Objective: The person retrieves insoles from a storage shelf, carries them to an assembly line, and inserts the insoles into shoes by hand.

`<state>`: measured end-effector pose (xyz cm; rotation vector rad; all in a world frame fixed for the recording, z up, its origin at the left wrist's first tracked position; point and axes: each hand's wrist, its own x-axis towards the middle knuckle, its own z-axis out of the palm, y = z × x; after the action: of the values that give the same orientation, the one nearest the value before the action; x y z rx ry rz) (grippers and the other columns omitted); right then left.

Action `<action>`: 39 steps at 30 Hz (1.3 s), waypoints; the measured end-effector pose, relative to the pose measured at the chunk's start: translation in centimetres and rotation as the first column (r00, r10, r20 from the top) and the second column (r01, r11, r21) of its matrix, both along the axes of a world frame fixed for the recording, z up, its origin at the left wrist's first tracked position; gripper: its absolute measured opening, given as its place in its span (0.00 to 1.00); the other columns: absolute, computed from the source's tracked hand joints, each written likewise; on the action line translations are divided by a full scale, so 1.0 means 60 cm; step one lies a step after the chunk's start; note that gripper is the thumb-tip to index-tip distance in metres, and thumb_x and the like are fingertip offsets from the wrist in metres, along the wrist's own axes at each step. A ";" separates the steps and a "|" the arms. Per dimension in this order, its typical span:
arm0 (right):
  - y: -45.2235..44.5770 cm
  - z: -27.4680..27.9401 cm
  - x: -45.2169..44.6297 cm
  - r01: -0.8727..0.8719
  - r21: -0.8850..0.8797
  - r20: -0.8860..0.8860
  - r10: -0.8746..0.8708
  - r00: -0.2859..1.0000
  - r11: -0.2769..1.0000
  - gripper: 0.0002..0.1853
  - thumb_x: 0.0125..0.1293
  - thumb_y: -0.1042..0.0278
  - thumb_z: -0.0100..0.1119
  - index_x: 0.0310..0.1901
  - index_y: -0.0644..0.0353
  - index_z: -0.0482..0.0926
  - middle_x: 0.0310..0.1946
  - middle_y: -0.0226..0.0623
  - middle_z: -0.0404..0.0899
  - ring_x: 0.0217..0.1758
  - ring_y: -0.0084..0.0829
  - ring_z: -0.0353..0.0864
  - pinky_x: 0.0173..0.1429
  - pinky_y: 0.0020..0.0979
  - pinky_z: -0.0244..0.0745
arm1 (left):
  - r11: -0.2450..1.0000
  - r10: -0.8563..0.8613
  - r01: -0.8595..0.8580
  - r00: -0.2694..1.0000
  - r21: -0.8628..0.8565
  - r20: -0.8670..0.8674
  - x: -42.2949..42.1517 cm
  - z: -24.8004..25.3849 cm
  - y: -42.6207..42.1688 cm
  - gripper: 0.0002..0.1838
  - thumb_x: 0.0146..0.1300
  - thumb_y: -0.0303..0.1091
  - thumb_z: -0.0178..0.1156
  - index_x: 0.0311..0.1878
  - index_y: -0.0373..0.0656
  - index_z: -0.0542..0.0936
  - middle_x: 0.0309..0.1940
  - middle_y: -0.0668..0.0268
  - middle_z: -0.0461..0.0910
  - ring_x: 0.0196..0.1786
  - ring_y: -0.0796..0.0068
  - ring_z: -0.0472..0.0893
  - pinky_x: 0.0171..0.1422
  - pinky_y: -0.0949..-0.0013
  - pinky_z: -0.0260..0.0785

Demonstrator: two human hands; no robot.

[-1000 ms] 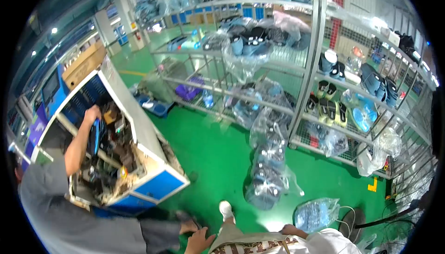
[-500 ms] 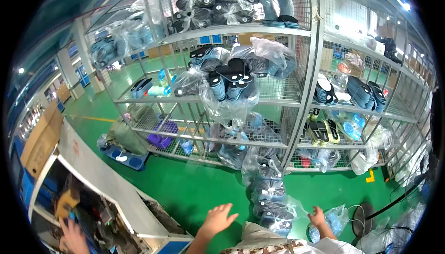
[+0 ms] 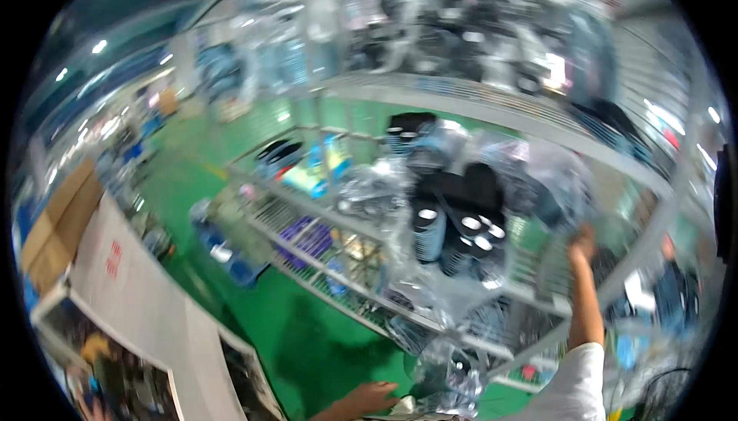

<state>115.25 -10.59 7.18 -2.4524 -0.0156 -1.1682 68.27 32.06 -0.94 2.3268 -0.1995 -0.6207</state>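
Where our outstretched right arm meets the middle shelf, a clear plastic bag [image 3: 567,179] with dark contents sits on the wire deck, and our right hand [image 3: 583,244] is at its lower right edge — the blur is too heavy for us to tell whether the fingers are closed on the plastic or only next to it. Just left of the bag we see stacks of insoles [image 3: 465,217], black on top and blue-grey along the sides, with white spots at their ends, bunched in loose film. Farther left along that deck lie some brightly coloured packages [image 3: 315,175]. Overhead, the upper shelf [image 3: 523,114] of the metal rack carries more wrapped bundles, smeared by motion. Down low, our left hand [image 3: 371,396] is palm down, loosely open with its fingers stretched out and nothing visible in its grasp, near a bagged bundle [image 3: 450,375] by the rack's foot. A purple basket [image 3: 306,240] sits on the bottom deck, and a blue trolley [image 3: 231,260] stands on the green floor [image 3: 323,344] beyond. At our far left are a white cabinet [image 3: 138,275], a cardboard box [image 3: 61,217] and — blurred at the lower edge — another person's hand [image 3: 94,407].
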 end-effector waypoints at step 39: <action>0.061 0.321 -0.338 -0.140 0.334 0.316 0.029 0.948 0.932 0.12 0.67 0.60 0.46 0.33 0.59 0.71 0.26 0.23 0.66 0.29 0.16 0.62 0.34 0.20 0.60 | 0.770 -0.134 0.571 0.583 -0.286 0.801 0.334 0.256 -0.030 0.18 0.53 0.28 0.61 0.48 0.39 0.73 0.47 0.58 0.74 0.52 0.60 0.72 0.56 0.63 0.63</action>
<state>94.96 -6.91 26.43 -1.9236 -0.0027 -1.3697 88.30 30.24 14.41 1.8458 -1.1346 0.2691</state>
